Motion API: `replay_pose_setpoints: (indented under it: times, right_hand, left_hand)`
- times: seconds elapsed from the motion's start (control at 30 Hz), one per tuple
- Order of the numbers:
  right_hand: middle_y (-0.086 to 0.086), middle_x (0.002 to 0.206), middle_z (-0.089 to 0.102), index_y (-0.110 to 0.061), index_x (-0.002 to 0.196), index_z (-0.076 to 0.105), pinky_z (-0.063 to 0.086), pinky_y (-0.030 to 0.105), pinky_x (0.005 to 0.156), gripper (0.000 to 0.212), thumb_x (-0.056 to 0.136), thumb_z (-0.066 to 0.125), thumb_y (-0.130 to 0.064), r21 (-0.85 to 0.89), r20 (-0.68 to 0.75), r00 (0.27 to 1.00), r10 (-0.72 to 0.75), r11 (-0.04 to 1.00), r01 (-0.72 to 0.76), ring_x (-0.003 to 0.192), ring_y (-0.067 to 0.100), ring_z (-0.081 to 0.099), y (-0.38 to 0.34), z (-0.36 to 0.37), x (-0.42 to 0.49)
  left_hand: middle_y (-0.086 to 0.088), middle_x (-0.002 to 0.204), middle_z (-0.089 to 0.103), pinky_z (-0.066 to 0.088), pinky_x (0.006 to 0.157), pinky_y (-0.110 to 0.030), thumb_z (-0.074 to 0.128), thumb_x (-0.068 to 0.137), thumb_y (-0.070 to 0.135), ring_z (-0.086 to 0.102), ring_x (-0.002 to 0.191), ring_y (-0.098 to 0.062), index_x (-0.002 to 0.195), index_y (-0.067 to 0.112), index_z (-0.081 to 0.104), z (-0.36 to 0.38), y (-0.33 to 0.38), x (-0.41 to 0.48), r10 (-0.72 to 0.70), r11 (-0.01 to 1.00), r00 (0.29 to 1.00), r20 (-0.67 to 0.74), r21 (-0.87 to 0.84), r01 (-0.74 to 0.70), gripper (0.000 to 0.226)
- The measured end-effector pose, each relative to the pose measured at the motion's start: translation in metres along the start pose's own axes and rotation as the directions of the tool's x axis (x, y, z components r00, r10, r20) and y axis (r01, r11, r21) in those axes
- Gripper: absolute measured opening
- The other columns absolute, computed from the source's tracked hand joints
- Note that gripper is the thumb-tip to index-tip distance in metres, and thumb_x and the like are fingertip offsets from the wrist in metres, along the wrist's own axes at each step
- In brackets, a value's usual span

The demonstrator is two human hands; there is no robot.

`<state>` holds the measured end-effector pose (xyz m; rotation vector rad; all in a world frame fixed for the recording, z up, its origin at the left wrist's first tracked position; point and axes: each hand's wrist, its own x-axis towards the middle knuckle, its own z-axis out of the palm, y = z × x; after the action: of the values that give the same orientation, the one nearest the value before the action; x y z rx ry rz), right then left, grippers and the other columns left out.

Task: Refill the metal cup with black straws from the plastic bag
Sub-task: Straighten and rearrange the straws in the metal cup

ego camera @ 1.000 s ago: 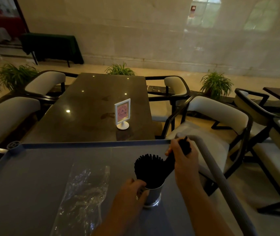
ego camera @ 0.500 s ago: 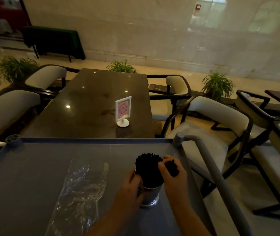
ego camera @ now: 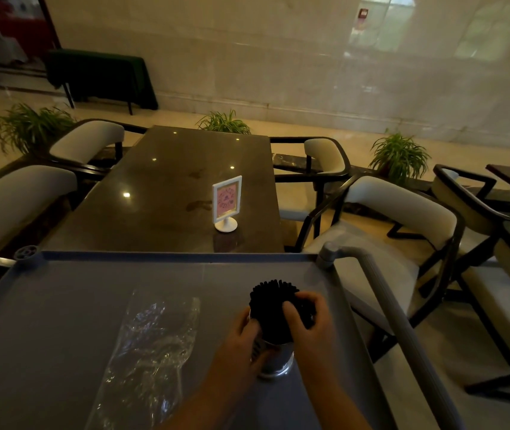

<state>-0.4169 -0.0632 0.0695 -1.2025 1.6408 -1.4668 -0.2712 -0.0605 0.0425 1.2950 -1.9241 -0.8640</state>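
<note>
The metal cup stands upright on the grey surface, packed with black straws that fan out above its mouth. The left hand wraps the cup's left side, fingers curled against its wall and the foot of the bunch; the right hand is clamped on the straws at the cup's right, fingers curled round the outermost ones.

The step in hand looks like seating the last straws, and the refill seems nearly done; the plastic bag lies flat, apparently empty, well to the left of the cup.

To do it well, hold the cup down firmly with the left hand so it cannot tip; ease the outer straws upright and inward; press gently rather than squeeze, since thin straws likely kink; let stragglers slide to the bottom before letting go.

The raised rim runs beyond the cup, with bare surface between; the grey handle slopes past near the cup's right, where a leaning straw or an elbow could catch; left of the cup, toward the bag, is the open side for any shifting.
</note>
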Motion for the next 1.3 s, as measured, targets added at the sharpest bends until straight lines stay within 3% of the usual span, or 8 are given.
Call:
replay_pose_setpoints:
  times: [0.17, 0.3, 0.5, 0.63, 0.77, 0.9, 1.1, 1.3]
  right_hand:
    - [-0.016, 0.103, 0.058, -0.03, 0.121, 0.048, 0.047, 0.018, 0.074, 0.023, 0.098, 0.051, -0.029, 0.016, -0.023, 0.994, 0.106, 0.994, -0.106, 0.095, 0.0, 0.06, -0.003, 0.005, 0.016]
    - [0.007, 0.085, 0.069, -0.016, 0.09, 0.066, 0.051, 0.026, 0.067, 0.024, 0.1, 0.047, -0.026, -0.037, 0.063, 0.986, 0.153, 0.988, -0.151, 0.086, 0.024, 0.066, -0.006, 0.005, 0.029]
    - [-0.009, 0.126, 0.06, -0.042, 0.12, 0.055, 0.041, 0.035, 0.103, 0.03, 0.098, 0.038, -0.053, 0.11, 0.189, 0.958, 0.215, 0.965, -0.238, 0.117, 0.006, 0.054, 0.011, -0.014, 0.025]
    - [-0.004, 0.144, 0.047, -0.041, 0.134, 0.038, 0.041, 0.022, 0.1, 0.059, 0.08, 0.055, -0.054, 0.087, 0.331, 0.924, 0.191, 0.969, -0.231, 0.121, -0.003, 0.048, 0.025, -0.029, 0.008]
    - [-0.024, 0.137, 0.051, -0.046, 0.135, 0.04, 0.045, 0.019, 0.099, 0.086, 0.061, 0.081, -0.06, 0.071, 0.507, 0.854, 0.114, 0.982, -0.174, 0.126, -0.004, 0.049, 0.02, -0.024, -0.001]
    - [-0.018, 0.132, 0.058, -0.029, 0.134, 0.042, 0.046, 0.013, 0.092, 0.09, 0.06, 0.079, -0.064, 0.128, 0.513, 0.855, 0.08, 0.977, -0.168, 0.123, -0.004, 0.053, 0.0, -0.022, 0.004]
    - [-0.021, 0.127, 0.062, -0.03, 0.136, 0.044, 0.048, 0.012, 0.09, 0.08, 0.069, 0.087, -0.018, 0.068, 0.537, 0.839, 0.09, 0.986, -0.149, 0.12, -0.003, 0.055, 0.013, -0.02, -0.003]
    - [-0.011, 0.101, 0.075, -0.021, 0.114, 0.061, 0.053, 0.012, 0.073, 0.046, 0.077, 0.076, 0.001, 0.118, 0.331, 0.923, 0.195, 0.962, -0.245, 0.102, 0.005, 0.068, 0.025, -0.012, 0.004]
  left_hand:
    - [0.013, 0.148, 0.034, 0.03, 0.095, 0.002, 0.073, 0.083, 0.021, 0.041, 0.129, -0.001, 0.144, 0.025, 0.043, 0.003, -0.004, 0.0, -0.013, 1.0, 1.0, -0.006, 0.019, 0.013, 0.068]
    - [0.014, 0.145, 0.038, 0.031, 0.092, 0.004, 0.076, 0.078, 0.023, 0.046, 0.127, -0.004, 0.142, 0.028, 0.045, 0.004, -0.009, 0.002, -0.058, 0.998, 0.998, 0.007, -0.035, 0.058, 0.072]
    - [0.02, 0.137, 0.052, 0.034, 0.091, 0.001, 0.08, 0.068, 0.028, 0.05, 0.123, 0.004, 0.096, 0.045, 0.055, -0.002, -0.019, -0.009, -0.091, 0.98, 0.989, -0.117, -0.188, 0.068, 0.041]
    - [0.02, 0.137, 0.054, 0.038, 0.102, -0.017, 0.088, 0.065, 0.027, 0.048, 0.13, 0.003, 0.115, 0.051, 0.047, -0.01, -0.027, -0.01, -0.223, 0.904, 0.965, -0.137, -0.401, 0.151, 0.069]
    - [0.022, 0.145, 0.041, 0.037, 0.108, -0.022, 0.091, 0.061, 0.04, 0.038, 0.134, 0.006, 0.152, 0.039, 0.017, -0.021, -0.021, 0.01, -0.2, 0.893, 0.97, 0.14, -0.38, 0.239, 0.117]
    - [0.009, 0.144, 0.051, 0.042, 0.112, -0.036, 0.089, 0.063, 0.037, 0.048, 0.134, -0.009, 0.148, 0.027, 0.035, -0.025, -0.013, 0.023, -0.215, 0.875, 0.958, 0.191, -0.397, 0.276, 0.101]
    - [-0.001, 0.138, 0.057, 0.048, 0.106, -0.045, 0.08, 0.081, 0.016, 0.051, 0.132, -0.017, 0.143, 0.019, 0.044, -0.023, -0.015, 0.026, -0.245, 0.881, 0.96, 0.133, -0.383, 0.278, 0.072]
    - [0.004, 0.13, 0.06, 0.05, 0.103, -0.038, 0.077, 0.082, 0.007, 0.054, 0.126, -0.016, 0.119, 0.045, 0.05, -0.022, -0.017, 0.037, -0.219, 0.887, 0.971, 0.097, -0.394, 0.24, 0.059]
